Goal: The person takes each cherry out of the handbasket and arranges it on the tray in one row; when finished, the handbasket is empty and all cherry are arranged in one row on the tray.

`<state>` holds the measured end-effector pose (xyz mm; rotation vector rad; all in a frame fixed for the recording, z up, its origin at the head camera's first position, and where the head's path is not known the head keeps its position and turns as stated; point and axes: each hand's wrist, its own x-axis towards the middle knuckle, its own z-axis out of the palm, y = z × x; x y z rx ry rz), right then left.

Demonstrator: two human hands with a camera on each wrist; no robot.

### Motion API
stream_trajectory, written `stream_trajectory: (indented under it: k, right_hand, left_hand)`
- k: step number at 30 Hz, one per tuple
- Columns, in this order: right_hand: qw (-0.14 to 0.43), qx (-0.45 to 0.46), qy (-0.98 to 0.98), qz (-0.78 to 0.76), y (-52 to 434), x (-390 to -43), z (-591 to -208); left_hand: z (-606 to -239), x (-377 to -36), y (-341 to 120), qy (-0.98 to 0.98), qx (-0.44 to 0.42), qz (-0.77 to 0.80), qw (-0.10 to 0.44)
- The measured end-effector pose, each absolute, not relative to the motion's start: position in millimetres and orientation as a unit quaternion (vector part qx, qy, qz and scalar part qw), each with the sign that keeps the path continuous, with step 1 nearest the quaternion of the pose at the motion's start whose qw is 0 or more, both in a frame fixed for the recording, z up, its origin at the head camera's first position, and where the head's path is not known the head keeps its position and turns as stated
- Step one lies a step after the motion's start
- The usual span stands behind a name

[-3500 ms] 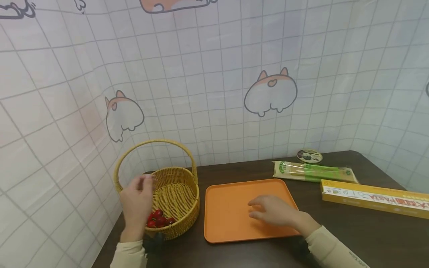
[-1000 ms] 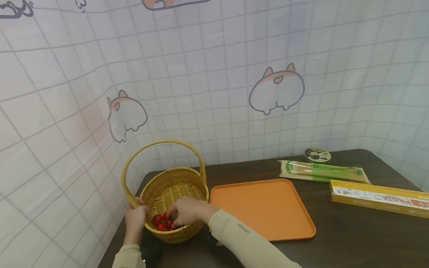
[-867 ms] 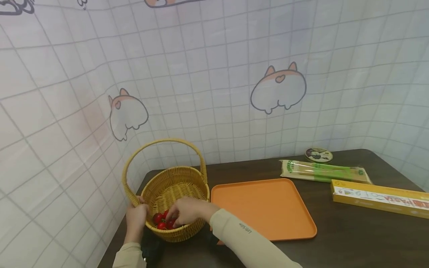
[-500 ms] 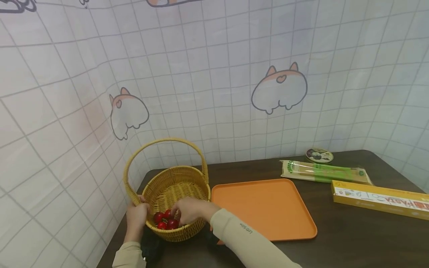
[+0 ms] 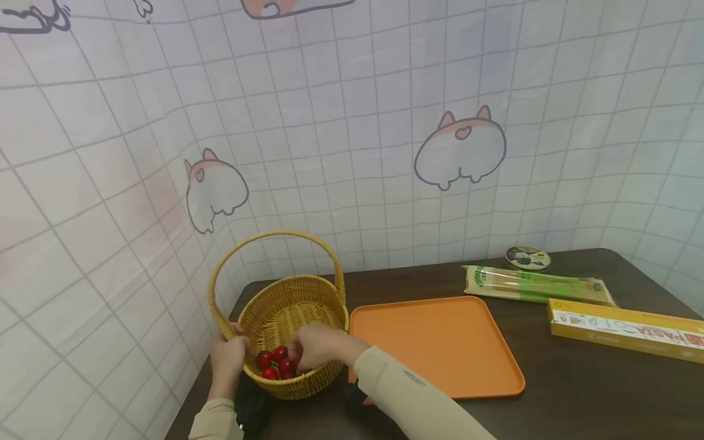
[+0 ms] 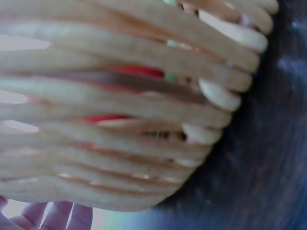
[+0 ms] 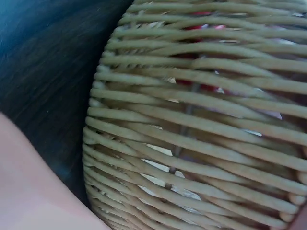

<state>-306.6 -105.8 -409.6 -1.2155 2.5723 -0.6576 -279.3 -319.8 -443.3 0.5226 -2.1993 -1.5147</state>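
Observation:
A round woven basket (image 5: pixel 308 385) with a tall arched handle stands at the left of the table. Several shiny dark red cherries (image 5: pixel 271 373) lie together inside it, near its front wall. My left hand (image 5: pixel 228 360) grips the basket's left side where the handle meets the rim; its fingers (image 6: pixel 57 216) show at the rim in the left wrist view. Inside the basket, my right hand (image 5: pixel 316 347) reaches down with bent fingers at the cherries. Its fingertips are hidden, so a pinch cannot be made out. Through the weave, the right wrist view shows bits of red beyond the basket wall (image 7: pixel 192 115).
Right of the basket lies an orange tray (image 5: pixel 440 348), partly under my right forearm. Farther right are a green and clear long packet (image 5: pixel 539 286), a yellow pasta box (image 5: pixel 627 330) and a round tin (image 5: pixel 527 258). A patterned curtain (image 5: pixel 352 153) hangs behind the table.
Earlier my left hand was raised over the basket and my right over the tray. Now the left grips the basket and the right is among the cherries, shifting slightly over the last second.

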Motion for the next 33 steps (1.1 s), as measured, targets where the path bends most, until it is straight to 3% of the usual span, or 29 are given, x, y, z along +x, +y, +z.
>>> stream_trajectory:
  k: [17,26,33]
  right_hand:
    - [-0.056,-0.451,0.77,-0.448,-32.0,-282.5,-411.3]
    - [-0.095,-0.465,0.747,-0.466,7.6,-290.0,-397.9]
    - [-0.118,-0.413,0.78,-0.456,41.0,-309.8,-400.7]
  left_hand:
    - [-441.5,-277.0,-318.6,-0.784,0.179,-0.558,0.207]
    - [-444.4,-277.6,-320.6,-0.785,0.179,-0.554,0.21]
    - [-440.9,-279.7,-318.7,-0.788,0.174,-0.552,0.21]
